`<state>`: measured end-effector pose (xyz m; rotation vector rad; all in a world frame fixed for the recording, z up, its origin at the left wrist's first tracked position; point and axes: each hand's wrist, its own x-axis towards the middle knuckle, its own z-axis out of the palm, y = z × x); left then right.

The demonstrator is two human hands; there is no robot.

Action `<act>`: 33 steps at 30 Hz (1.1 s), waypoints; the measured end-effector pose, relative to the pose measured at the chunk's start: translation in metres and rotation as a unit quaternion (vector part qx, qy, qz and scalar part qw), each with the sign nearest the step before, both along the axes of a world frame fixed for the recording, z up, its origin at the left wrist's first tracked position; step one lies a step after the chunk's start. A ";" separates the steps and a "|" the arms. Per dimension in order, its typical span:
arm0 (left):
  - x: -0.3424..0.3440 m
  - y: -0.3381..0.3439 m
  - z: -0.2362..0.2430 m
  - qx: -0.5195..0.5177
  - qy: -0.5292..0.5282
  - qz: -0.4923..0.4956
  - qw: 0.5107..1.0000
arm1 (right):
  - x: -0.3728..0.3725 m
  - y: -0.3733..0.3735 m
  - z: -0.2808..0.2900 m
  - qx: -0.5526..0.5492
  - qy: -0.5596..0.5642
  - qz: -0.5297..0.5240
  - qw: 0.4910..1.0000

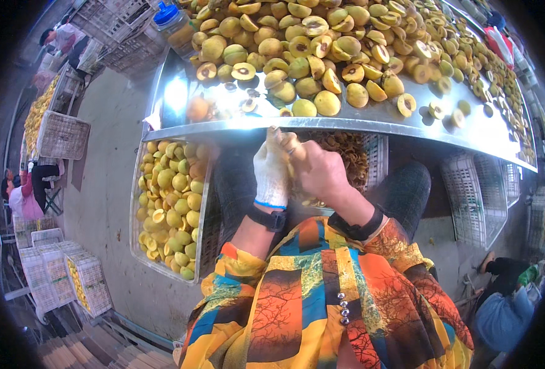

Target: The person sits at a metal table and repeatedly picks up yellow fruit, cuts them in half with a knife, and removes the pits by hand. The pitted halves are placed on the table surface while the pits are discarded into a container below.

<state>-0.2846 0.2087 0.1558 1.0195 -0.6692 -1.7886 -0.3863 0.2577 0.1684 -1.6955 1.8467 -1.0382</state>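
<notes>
Bright daylight; hard glare burns on the steel table (180, 98) at ten o'clock. Fruit casts short shadows. Fisheye bends edges, corners go black, and the rim toward three o'clock blurs.

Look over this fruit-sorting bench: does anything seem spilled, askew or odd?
Nothing stands out as wrong. Halved yellow fruit is heaped on the metal table, whole fruit fills the crate beside the person's left hand, and the bare right hand works close against it.
</notes>
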 end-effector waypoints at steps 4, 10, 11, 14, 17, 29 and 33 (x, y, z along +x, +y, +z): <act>0.010 -0.009 -0.012 0.014 0.055 0.034 0.998 | 0.006 0.012 -0.001 0.061 0.041 0.081 0.994; 0.011 -0.015 0.007 -0.044 -0.076 0.054 0.995 | 0.002 0.020 0.002 0.151 -0.010 0.021 0.988; 0.007 -0.012 0.012 -0.070 -0.107 0.064 0.990 | 0.002 0.020 0.003 0.164 -0.005 0.016 0.986; 0.004 -0.010 0.013 -0.093 -0.117 0.081 0.986 | 0.005 0.019 0.006 0.188 0.007 0.006 0.982; 0.005 -0.005 0.016 -0.131 -0.105 0.062 0.984 | 0.009 0.021 0.005 0.190 0.016 0.000 0.982; 0.017 -0.037 -0.003 -0.107 -0.131 -0.152 0.974 | 0.002 0.024 0.001 0.216 -0.042 0.073 0.973; 0.005 -0.018 0.009 -0.187 -0.092 -0.066 0.976 | 0.009 0.022 0.001 0.201 -0.132 0.012 0.971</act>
